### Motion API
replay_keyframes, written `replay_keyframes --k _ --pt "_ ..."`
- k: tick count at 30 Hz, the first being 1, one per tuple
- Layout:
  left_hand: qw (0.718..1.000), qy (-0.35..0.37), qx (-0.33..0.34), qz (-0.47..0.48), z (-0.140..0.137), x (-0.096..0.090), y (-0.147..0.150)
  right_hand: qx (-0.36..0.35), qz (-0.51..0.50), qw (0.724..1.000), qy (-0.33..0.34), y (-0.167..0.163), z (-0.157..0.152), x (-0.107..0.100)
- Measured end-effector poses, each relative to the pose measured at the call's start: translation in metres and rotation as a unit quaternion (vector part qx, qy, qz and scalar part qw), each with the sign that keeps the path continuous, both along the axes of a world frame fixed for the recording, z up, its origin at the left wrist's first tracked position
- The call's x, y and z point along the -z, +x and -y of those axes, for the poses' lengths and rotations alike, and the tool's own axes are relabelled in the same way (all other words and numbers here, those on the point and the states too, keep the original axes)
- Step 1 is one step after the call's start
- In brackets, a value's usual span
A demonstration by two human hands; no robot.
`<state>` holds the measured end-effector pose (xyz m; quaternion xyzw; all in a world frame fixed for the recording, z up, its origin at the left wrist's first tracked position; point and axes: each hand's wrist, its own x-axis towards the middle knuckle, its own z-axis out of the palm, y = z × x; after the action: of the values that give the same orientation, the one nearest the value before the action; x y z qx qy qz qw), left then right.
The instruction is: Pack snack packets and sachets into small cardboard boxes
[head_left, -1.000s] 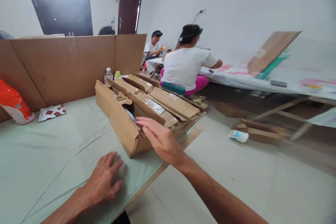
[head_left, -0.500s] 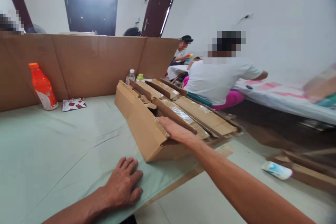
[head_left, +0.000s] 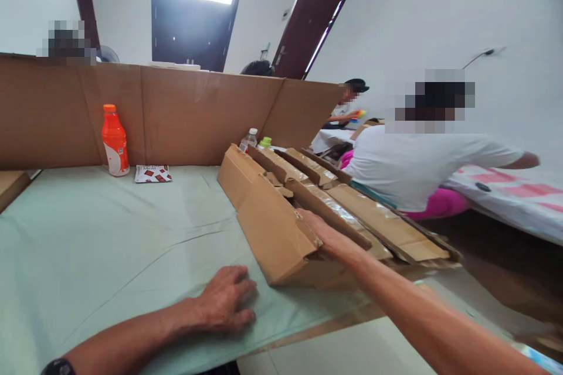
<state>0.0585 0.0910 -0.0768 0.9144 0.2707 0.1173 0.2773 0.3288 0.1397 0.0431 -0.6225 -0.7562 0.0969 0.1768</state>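
Observation:
A long open cardboard box (head_left: 268,220) with raised flaps lies on the table's right side, reaching past the edge. My right hand (head_left: 328,235) reaches into its near open end, fingers hidden inside; whether it holds anything cannot be seen. My left hand (head_left: 226,304) rests palm down on the pale green table cover (head_left: 109,246), just left of the box's near corner, holding nothing.
A tall cardboard screen (head_left: 176,114) walls the table's far side. An orange drink bottle (head_left: 115,142) and a red-patterned packet (head_left: 152,173) stand by it. Two small bottles (head_left: 255,140) sit behind the box. A seated person in a white shirt (head_left: 413,167) is at the right.
My right hand went from hovering over the box's near end to reaching down inside it. My left hand stayed flat on the cover. The view swung left, showing the orange bottle.

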Motion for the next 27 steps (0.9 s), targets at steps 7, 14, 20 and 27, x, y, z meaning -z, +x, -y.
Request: replay_keyframes --k 7,14,20,27 --pt "0.986 -0.024 -0.127 0.106 -0.048 -0.036 -0.085 -0.085 0.048 0.994 -0.044 -0.035 0.028 -0.012" --pt "0.973 -0.101 -0.148 0.142 -0.029 -0.061 -0.202 -0.247 0.055 0.965 -0.074 -0.153 0.051 -0.032" --pt "0.967 -0.138 -0.146 0.155 0.006 -0.064 -0.245 -0.327 0.054 0.942 -0.059 -0.209 0.043 -0.03" --pt "0.957 -0.112 -0.185 0.194 0.014 -0.064 -0.258 -0.24 -0.117 0.964 0.019 -0.197 0.03 -0.061"
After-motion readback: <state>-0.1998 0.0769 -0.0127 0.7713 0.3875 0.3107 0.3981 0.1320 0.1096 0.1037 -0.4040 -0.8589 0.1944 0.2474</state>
